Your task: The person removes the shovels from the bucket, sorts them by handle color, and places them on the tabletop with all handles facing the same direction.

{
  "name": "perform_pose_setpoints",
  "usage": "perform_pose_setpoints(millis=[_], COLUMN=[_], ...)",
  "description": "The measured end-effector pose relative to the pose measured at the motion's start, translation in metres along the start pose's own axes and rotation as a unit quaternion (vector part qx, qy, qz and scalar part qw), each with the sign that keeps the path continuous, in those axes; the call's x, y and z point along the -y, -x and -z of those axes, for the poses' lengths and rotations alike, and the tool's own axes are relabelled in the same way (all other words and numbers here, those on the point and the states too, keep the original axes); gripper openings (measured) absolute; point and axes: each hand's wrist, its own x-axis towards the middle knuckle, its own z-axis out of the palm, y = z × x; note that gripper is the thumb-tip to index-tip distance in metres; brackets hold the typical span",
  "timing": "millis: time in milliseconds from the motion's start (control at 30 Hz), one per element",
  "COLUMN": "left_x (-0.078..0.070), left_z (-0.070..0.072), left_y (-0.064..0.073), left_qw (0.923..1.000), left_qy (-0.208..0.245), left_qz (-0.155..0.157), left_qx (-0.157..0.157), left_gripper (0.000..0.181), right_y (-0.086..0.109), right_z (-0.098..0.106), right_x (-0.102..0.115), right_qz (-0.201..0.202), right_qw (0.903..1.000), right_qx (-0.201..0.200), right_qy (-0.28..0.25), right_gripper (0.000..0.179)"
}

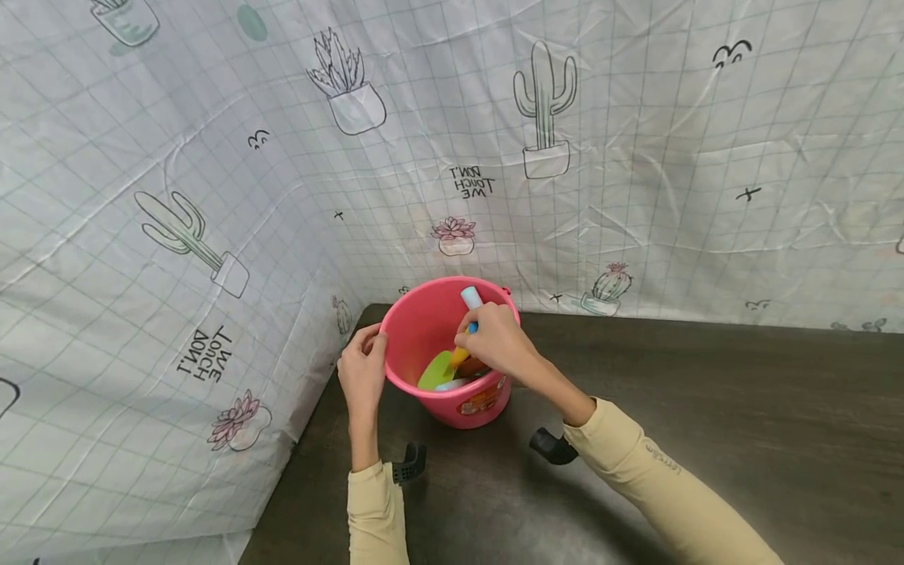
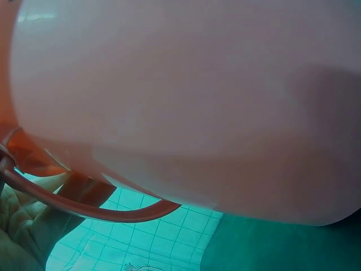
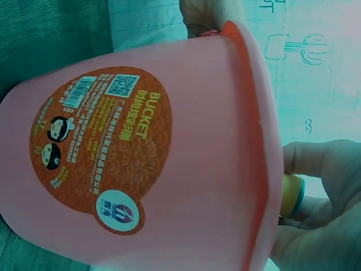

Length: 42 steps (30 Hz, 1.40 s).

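Observation:
A pink bucket (image 1: 438,404) stands on the dark table, its orange label (image 3: 101,147) showing in the right wrist view. My left hand (image 1: 362,365) grips the bucket's left rim, thumb near the edge. Beside that hand the bucket's curved carrying handle (image 2: 113,213) shows in the left wrist view. My right hand (image 1: 497,337) is over the bucket's opening and pinches a yellow-and-blue stick-like thing (image 1: 460,355); its kind is unclear. A pale blue rod end (image 1: 470,297) rises just above the fingers. In the bucket lies a flat lime-green piece (image 1: 436,373) among partly hidden things.
The dark tabletop (image 1: 706,408) extends to the right of the bucket. A white cloth with cactus drawings (image 1: 664,196) hangs behind it and along the left side. Black wrist mounts (image 1: 553,446) stick out from both sleeves.

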Motion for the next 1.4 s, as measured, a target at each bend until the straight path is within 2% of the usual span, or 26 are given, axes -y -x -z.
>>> perform_pose_setpoints(millis=[200, 467, 800, 933, 1100, 1400], left_x=[0.001, 0.001, 0.001, 0.002, 0.003, 0.003], left_z=[0.0, -0.002, 0.0, 0.001, 0.001, 0.001], left_y=[-0.001, 0.001, 0.001, 0.002, 0.003, 0.003], left_qw=[1.0, 0.9999, 0.9999, 0.9999, 1.0, 0.9999], left_qy=[0.003, 0.01, 0.01, 0.011, 0.007, 0.006], left_qz=[-0.002, 0.003, 0.005, 0.002, -0.005, -0.01], left_qx=[0.001, 0.001, 0.005, 0.003, 0.003, 0.005], left_gripper=[0.031, 0.031, 0.032, 0.031, 0.029, 0.03], right_y=[0.001, 0.004, 0.01, 0.012, 0.014, 0.021], right_z=[0.009, 0.024, 0.043, 0.048, 0.054, 0.073], right_x=[-0.002, -0.005, -0.009, -0.012, -0.019, -0.03], right_qz=[-0.02, -0.062, -0.098, -0.105, -0.121, -0.133], right_qw=[0.9993, 0.9935, 0.9784, 0.9733, 0.9579, 0.9146], right_qx=[-0.006, -0.012, -0.023, -0.041, -0.054, -0.04], right_qy=[-0.031, -0.095, -0.18, -0.2, -0.255, -0.38], right_gripper=[0.014, 0.02, 0.029, 0.03, 0.028, 0.021])
